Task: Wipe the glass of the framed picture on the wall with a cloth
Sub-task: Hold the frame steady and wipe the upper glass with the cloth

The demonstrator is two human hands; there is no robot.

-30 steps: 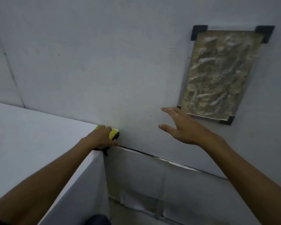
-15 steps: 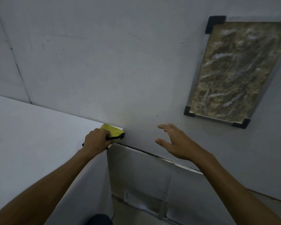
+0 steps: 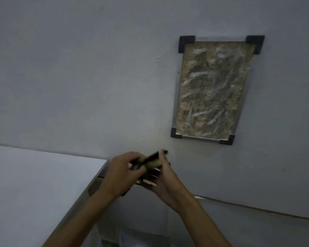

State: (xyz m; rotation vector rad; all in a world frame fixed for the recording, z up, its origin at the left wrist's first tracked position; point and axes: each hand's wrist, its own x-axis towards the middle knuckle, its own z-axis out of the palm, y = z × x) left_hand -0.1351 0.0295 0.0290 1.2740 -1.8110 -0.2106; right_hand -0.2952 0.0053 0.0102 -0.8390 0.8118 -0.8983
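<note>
A pale grey wall (image 3: 78, 68) fills most of the frame. A white tabletop (image 3: 34, 184) takes up the lower left, its far edge meeting the wall and its right corner ending just left of the hands. In the upper right of the frame the framed picture (image 3: 212, 88) hangs flat on the wall, a mottled brown and grey image behind glass with black corner pieces at all four corners.

Below the picture and left of it, near the centre of the frame, both hands meet in front of the wall. The left hand (image 3: 121, 172) has its fingers curled round a yellowish cloth (image 3: 152, 164) that has a dark edge or strip running across its top. The right hand (image 3: 165, 180) comes up from the lower right with its palm toward the left hand, its fingers and thumb closing on the same cloth from the other side. The cloth is blurred, so its folds cannot be made out. It is well apart from the picture glass.
</note>
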